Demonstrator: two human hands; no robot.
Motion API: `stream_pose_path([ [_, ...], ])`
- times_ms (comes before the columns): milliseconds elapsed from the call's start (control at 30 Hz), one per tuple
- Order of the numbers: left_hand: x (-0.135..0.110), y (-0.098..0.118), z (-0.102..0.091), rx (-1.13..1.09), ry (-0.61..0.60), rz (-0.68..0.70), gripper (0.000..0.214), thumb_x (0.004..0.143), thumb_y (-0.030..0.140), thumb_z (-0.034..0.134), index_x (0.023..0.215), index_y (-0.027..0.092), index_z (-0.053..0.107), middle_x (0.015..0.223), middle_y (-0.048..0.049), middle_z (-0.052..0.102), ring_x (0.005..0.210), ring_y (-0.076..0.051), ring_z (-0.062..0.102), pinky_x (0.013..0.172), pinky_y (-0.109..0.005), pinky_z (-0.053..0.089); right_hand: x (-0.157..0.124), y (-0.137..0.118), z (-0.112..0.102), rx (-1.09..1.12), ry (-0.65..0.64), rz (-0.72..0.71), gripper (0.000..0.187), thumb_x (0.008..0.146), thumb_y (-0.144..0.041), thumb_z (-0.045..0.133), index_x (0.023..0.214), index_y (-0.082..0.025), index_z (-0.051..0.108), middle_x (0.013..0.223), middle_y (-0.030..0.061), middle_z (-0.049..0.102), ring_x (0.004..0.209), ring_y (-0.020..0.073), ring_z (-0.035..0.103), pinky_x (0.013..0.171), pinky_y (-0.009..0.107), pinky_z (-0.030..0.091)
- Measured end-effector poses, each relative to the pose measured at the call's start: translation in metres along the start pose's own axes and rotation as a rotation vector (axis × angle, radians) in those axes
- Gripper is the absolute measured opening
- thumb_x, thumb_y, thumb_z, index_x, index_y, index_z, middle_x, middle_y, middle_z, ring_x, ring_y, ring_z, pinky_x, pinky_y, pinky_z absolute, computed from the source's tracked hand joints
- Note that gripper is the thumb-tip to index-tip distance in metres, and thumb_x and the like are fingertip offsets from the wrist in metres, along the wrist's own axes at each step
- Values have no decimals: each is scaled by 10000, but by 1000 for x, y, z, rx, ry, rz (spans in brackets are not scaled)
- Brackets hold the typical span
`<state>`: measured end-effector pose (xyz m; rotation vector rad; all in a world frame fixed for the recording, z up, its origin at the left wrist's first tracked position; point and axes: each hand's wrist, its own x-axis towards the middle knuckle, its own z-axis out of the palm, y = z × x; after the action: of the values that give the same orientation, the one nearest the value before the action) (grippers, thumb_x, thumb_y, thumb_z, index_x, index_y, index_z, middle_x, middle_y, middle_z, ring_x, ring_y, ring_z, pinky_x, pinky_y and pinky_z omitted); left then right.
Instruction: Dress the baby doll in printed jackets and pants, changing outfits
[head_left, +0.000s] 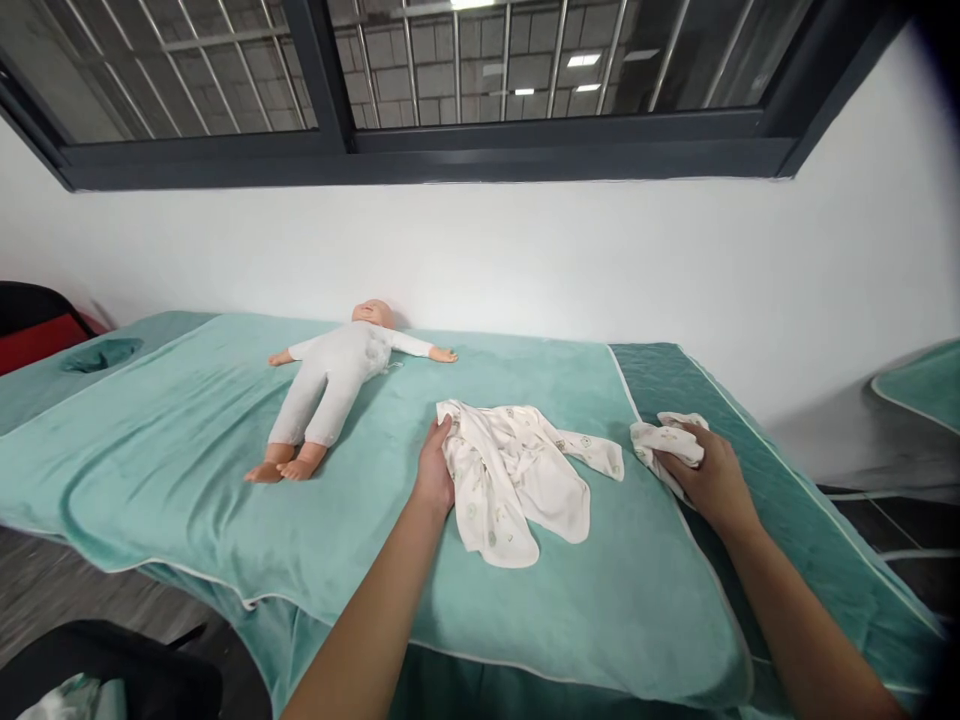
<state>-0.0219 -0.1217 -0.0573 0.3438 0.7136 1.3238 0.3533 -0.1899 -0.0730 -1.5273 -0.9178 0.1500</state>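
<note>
Left hand: the left hand [435,468] rests at the left edge of the baby garment [525,480], with its fingers curled shut on that edge near the top corner.
Right hand: the right hand [712,478] is to the right of the garment, fingers folded down over a small patterned cloth [661,436] and clamping it against the surface.
Baby garment: white with a faint print, it lies crumpled and partly spread on the teal towel [187,470], one sleeve stretched out towards the small cloth and ending just beside it.
Teal towel: it lies under the garment and reaches well to its left, with a white-piped edge just right of the sleeve.
Massage table: the massage table [787,545] shows its darker teal cover right of the garment, under the right hand.
Baby doll: the baby doll [337,380], in a white suit, lies on its back beyond and left of the garment, apart from it, arms spread, head towards the wall.
Wall: the white wall [600,260] rises behind the garment and doll.
Window: a dark-framed window [450,150] runs above the wall, farthest from the garment.
</note>
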Motion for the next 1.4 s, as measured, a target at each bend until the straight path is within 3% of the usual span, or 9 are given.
stream_pose_path([
  [133, 0, 1, -1, -26, -33, -23, 390, 767, 401, 754, 1098, 213, 666, 972, -70, 756, 980, -299, 719, 929, -424, 555, -16, 7, -7, -250, -13, -385, 498, 698, -451, 781, 1148, -267, 675, 1448, 135, 524, 1415, 384, 378, 1196, 538, 220],
  [300, 10, 16, 14, 157, -43, -50, 371, 718, 431, 794, 950, 167, 678, 830, -82, 748, 846, -282, 728, 830, -399, 567, -57, -27, 12, -178, -129, -429, 278, 774, -357, 731, 1040, -291, 690, 1360, 99, 610, 1359, 346, 466, 1214, 573, 204],
  [433, 5, 49, 47, 419, -119, 60, 318, 611, 269, 847, 845, 153, 665, 742, -63, 728, 709, -244, 698, 702, -338, 543, -69, -90, 62, -11, -582, -484, 361, 811, -389, 699, 1161, -304, 667, 1309, 71, 641, 1277, 320, 536, 1149, 584, 329],
  [567, -30, 94, 94, 699, -453, 209, 271, 688, 299, 792, 892, 156, 686, 839, -58, 713, 786, -228, 671, 701, -295, 492, -47, -178, 107, 152, -652, -449, 505, 851, -390, 656, 1335, -297, 548, 1410, 64, 550, 1298, 258, 519, 1088, 455, 418],
  [667, -59, 127, 124, 976, -590, 283, 234, 710, 279, 774, 886, 157, 681, 820, -42, 674, 786, -228, 635, 704, -304, 459, -26, -238, 122, 126, -979, -561, 236, 872, -293, 580, 1089, -239, 654, 1090, 17, 678, 1007, 194, 632, 883, 333, 494],
  [767, -77, 151, 140, 1195, -472, 555, 199, 675, 149, 754, 826, 184, 629, 766, -11, 604, 844, -236, 590, 779, -322, 438, -9, -278, 126, -54, -946, -734, 92, 831, -220, 561, 847, -194, 649, 775, -26, 625, 724, 144, 565, 705, 271, 432],
  [1000, -89, 172, 138, 1890, -99, 1064, 295, 776, 33, 500, 1006, 217, 526, 1062, -72, 572, 1010, -291, 587, 930, -446, 386, 19, -307, 107, -345, -734, -1021, 183, 807, -120, 505, 850, -171, 675, 891, 10, 640, 814, 169, 584, 743, 286, 387],
  [1167, -88, 172, 119, 1786, 83, 1098, 245, 843, 152, 480, 1074, 231, 498, 1027, -68, 632, 969, -273, 595, 818, -384, 447, 22, -292, 71, -488, -647, -957, 316, 866, -166, 422, 972, -216, 715, 1012, 6, 701, 906, 204, 635, 772, 311, 435],
  [1400, -89, 164, 89, 1638, -54, 884, 246, 855, 246, 484, 1089, 235, 561, 1096, -33, 683, 993, -235, 619, 857, -350, 472, 17, -263, 35, -384, -560, -695, 356, 865, -180, 418, 1004, -274, 733, 1043, -5, 723, 932, 233, 653, 797, 357, 489],
])
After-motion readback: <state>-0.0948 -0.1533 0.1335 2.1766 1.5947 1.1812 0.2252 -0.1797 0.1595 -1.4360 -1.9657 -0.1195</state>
